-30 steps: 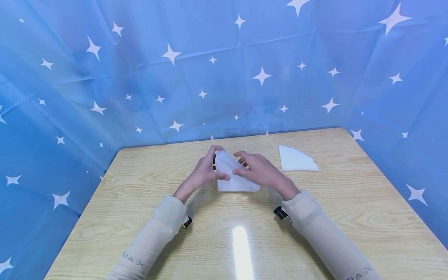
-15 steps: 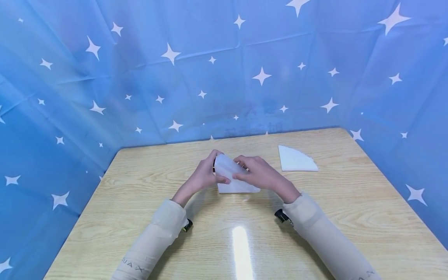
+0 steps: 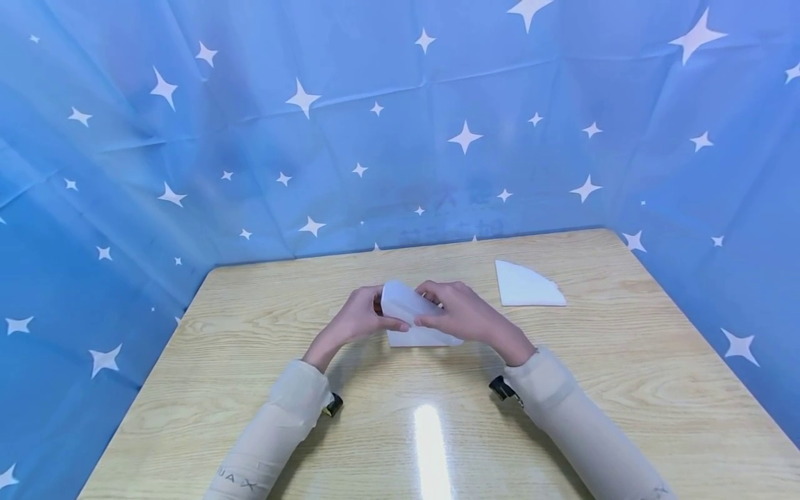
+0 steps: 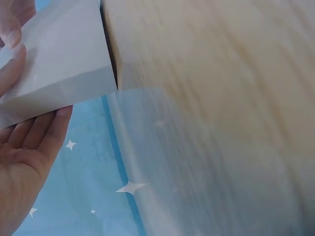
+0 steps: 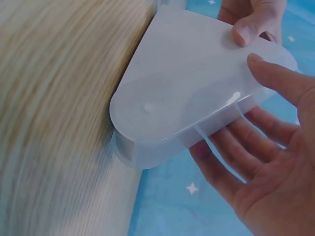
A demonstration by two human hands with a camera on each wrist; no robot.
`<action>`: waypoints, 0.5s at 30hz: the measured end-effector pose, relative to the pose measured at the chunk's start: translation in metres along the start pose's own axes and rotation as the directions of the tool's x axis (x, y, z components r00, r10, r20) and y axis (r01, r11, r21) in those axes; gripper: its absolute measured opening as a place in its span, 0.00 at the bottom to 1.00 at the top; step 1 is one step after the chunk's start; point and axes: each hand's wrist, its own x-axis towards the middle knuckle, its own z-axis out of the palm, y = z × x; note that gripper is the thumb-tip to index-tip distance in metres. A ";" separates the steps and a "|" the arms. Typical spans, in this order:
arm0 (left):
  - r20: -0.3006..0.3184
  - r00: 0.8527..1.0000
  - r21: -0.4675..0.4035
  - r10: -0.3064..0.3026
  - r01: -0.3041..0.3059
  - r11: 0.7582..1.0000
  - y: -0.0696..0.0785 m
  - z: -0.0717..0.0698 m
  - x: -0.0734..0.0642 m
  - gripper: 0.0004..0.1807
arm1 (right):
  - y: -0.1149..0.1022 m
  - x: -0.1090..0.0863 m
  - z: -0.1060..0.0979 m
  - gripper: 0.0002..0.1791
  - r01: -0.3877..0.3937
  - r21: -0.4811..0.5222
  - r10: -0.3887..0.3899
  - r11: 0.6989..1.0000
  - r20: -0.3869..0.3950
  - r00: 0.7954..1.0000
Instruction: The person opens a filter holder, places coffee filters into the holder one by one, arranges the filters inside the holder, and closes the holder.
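A white, partly translucent triangular plastic box (image 3: 403, 303) with rounded corners tilts at the middle of the table, one straight edge on or close to the wood. My left hand (image 3: 359, 316) holds its left side, thumb on the broad face, fingers behind. Opposite it, my right hand (image 3: 461, 310) grips the sloping side, its thumb near the left one. The right wrist view shows the broad face of the box (image 5: 172, 83), with my right hand's fingers (image 5: 256, 152) under its rim. In the left wrist view, the left palm (image 4: 22, 172) is below the box (image 4: 64, 54).
A white quarter-circle panel (image 3: 528, 285) lies flat on the wooden table (image 3: 250, 333), to the right of the hands. A blue curtain with white stars (image 3: 350, 125) hangs behind and beside the table. Dark wrist devices (image 3: 503, 387) show under the sleeves.
The box has tipped with its top edge lower and nearer. The left fingers have come down from its upper corner, while the right hand keeps its hold. The quarter-circle panel stays put.
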 end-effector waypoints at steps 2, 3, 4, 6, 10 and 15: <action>0.007 1.000 0.012 -0.005 0.005 1.000 0.001 0.000 -0.001 0.28 | -0.001 0.000 0.000 0.22 -0.001 0.000 0.001 1.000 0.004 1.000; 0.007 1.000 0.018 -0.010 0.010 1.000 0.001 -0.001 -0.001 0.28 | -0.001 0.000 0.000 0.21 -0.003 -0.001 0.003 1.000 0.006 1.000; 0.006 1.000 0.024 -0.012 0.012 1.000 0.001 0.000 -0.001 0.27 | -0.001 0.000 0.000 0.21 -0.001 -0.002 0.001 1.000 0.007 1.000; 0.003 1.000 0.030 -0.019 0.019 0.999 0.001 0.000 -0.002 0.26 | -0.002 -0.001 0.001 0.21 -0.004 -0.005 0.004 1.000 0.009 1.000; 0.002 1.000 0.027 -0.025 0.024 0.999 0.001 0.001 -0.002 0.24 | -0.003 -0.002 0.001 0.22 -0.009 -0.006 0.009 1.000 0.019 1.000; 0.008 1.000 0.039 -0.023 0.022 0.999 0.002 0.001 -0.005 0.24 | -0.004 -0.004 0.001 0.23 -0.009 -0.025 0.010 1.000 0.018 1.000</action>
